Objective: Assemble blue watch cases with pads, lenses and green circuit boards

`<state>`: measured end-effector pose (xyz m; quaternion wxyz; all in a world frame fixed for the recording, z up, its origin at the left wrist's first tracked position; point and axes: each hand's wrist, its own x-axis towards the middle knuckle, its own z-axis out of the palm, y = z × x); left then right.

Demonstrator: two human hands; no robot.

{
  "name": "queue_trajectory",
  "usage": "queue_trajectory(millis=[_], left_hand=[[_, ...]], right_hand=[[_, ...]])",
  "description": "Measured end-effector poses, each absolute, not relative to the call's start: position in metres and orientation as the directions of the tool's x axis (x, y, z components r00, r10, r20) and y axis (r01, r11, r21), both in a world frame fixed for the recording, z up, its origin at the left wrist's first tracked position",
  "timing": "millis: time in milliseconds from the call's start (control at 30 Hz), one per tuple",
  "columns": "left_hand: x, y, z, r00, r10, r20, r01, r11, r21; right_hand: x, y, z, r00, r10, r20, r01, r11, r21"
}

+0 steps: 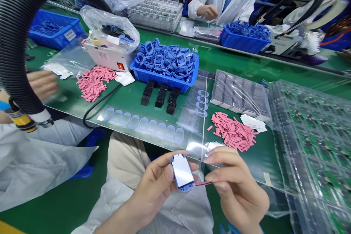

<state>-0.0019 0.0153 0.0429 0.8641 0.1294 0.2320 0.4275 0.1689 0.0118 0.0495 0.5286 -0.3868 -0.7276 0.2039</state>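
Between the two hands, just below the edge of a clear acrylic sheet [142, 128], the person holds a blue plastic frame [182, 172] with a white rectangular face turned upward. The left hand [155, 190] carries this frame: its thumb presses on the near side, and its other fingers [194, 166] curl behind the far side. The long axis of the frame is tilted, with the upper end leaning away from the person and toward the left, and the lower end coming down near the right hand [236, 186]. These right fingers [219, 156] are pressed together and pinch a thin pink strip [204, 183], which lies almost level. From the fingers, the strip goes to the left and reaches the lower edge of the frame, but I cannot tell if it is fixed there. So the frame is to the left of the right fingers and very near them. Ahead of the fingers, on the green bench [126, 97], beyond the acrylic sheet, lies a loose pile of pink strips [233, 131], and farther ahead stands a blue tray [156, 78] full of similar frames.
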Motion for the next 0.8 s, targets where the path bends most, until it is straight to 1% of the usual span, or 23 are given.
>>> queue_trajectory(millis=[233,467,633,800], left_hand=[[-0.0044,0.0147,0.0442,0.560,0.786,-0.264,-0.677,0.617,0.402],[-0.0039,0.0138,0.0450,0.574,0.779,-0.253,-0.675,0.625,0.392],[-0.0025,0.0132,0.0469,0.579,0.771,-0.266,-0.676,0.636,0.373],[-0.0019,0.0141,0.0460,0.570,0.772,-0.281,-0.676,0.635,0.374]], right_hand=[[0.1685,0.0126,0.0464,-0.119,0.760,0.639,0.319,0.639,-0.700],[0.1689,0.0119,0.0450,-0.129,0.785,0.606,0.289,0.614,-0.734],[0.1672,0.0109,0.0452,-0.090,0.792,0.604,0.292,0.601,-0.744],[0.1684,0.0131,0.0448,-0.107,0.808,0.580,0.311,0.581,-0.752]])
